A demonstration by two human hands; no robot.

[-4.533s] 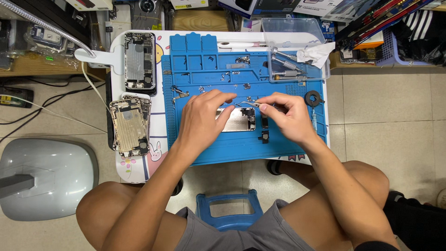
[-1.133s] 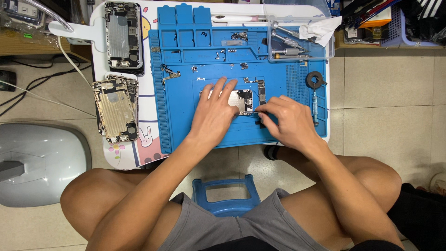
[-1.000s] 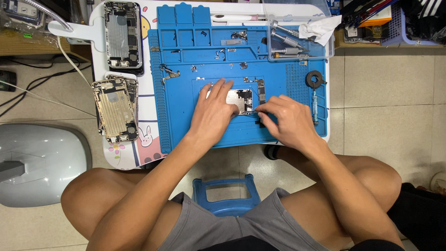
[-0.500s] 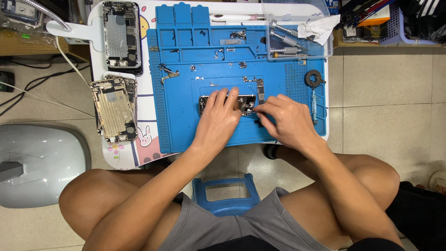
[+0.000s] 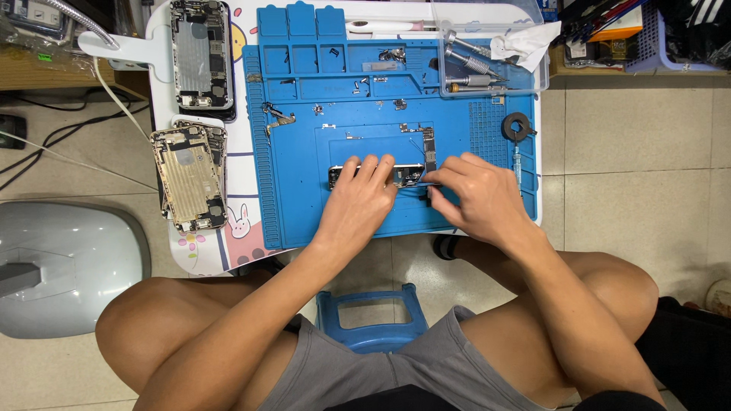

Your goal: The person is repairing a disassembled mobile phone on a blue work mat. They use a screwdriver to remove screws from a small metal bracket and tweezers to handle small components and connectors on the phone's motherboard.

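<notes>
While working on the part (image 5: 339, 176), keep it pinned as now: left hand (image 5: 358, 204) laid over it, fingers (image 5: 371, 169) spread and pressed flat on top, not curled round anything. Right hand (image 5: 481, 199) at the part's right end, fingertips (image 5: 429, 181) drawn together against the edge; cannot tell whether clamped on a small tool or on the part itself. Lying crosswise in the middle recess of the mat (image 5: 293, 213), mostly hidden under both hands, seen only at the left end and in a gap between the fingers. Best, probably, to press straight down with the left and keep the right's motion small and level, to avoid skidding toward the loose bits just above. Wise, too, to rest both wrists on the mat for steadiness. Counted outward: one board (image 5: 430, 144) just above the right fingertips; one ring (image 5: 518, 125) at the mat's right edge; two opened phones on the table (image 5: 194, 262) to the left, upper phone (image 5: 199, 53) and lower phone (image 5: 189, 186); about three drivers (image 5: 466, 55) in the clear tray at top right; one tissue (image 5: 525, 42) beside them; screws and brackets scattered in the upper compartments, too small to count surely. Below, one stool (image 5: 373, 301) between the knees.
</notes>
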